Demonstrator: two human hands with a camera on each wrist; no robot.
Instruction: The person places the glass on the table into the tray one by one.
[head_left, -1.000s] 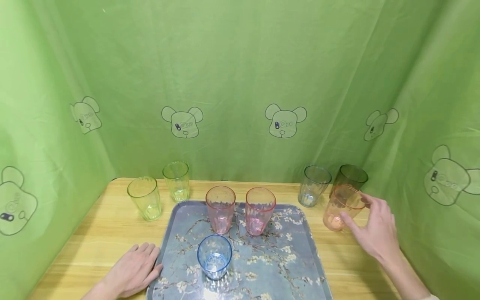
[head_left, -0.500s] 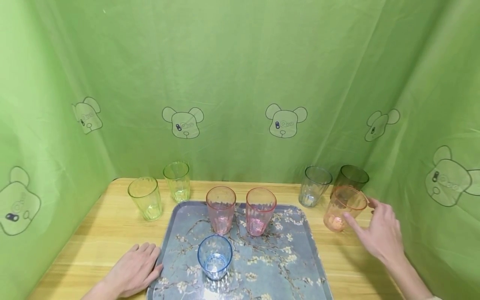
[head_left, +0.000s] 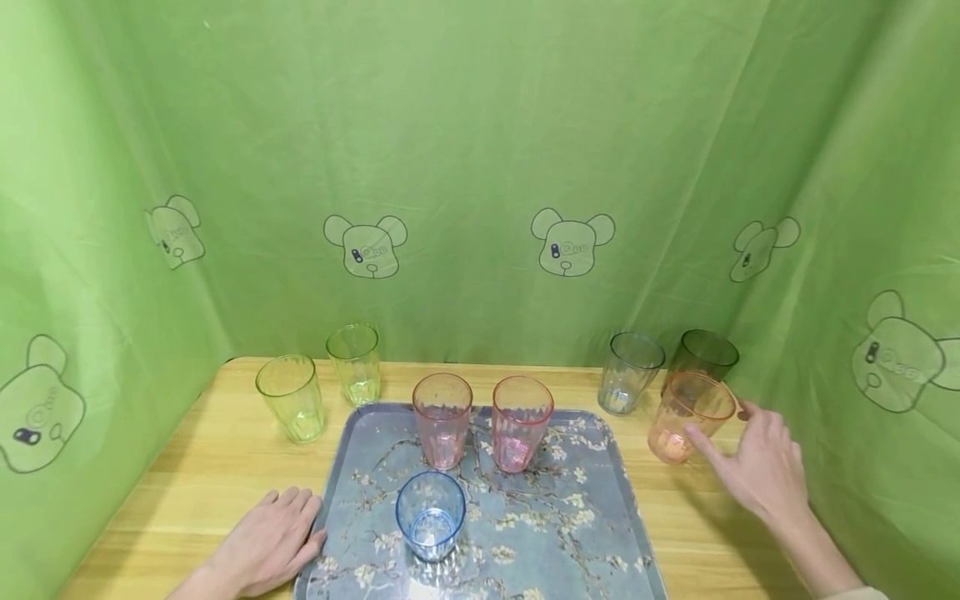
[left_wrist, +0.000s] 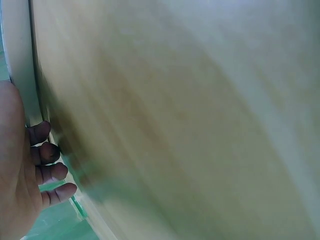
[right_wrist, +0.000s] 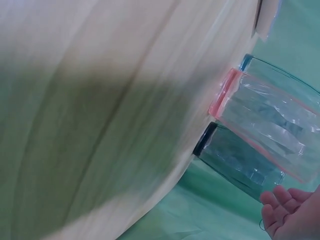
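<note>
The right hand (head_left: 761,467) is gripping nothing, its loose fingers framing the orange tumbler (head_left: 677,423), which is standing right of the tray (head_left: 570,546); the left hand (head_left: 262,537) is resting relaxed. Grasping or releasing seems underway; lifting would be requiring closed fingers.

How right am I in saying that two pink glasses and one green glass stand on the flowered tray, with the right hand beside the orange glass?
Not quite: the third glass on the flowered tray is blue, not green, as the head view shows. The two pink glasses do stand there, and the right hand is beside the orange glass.
</note>
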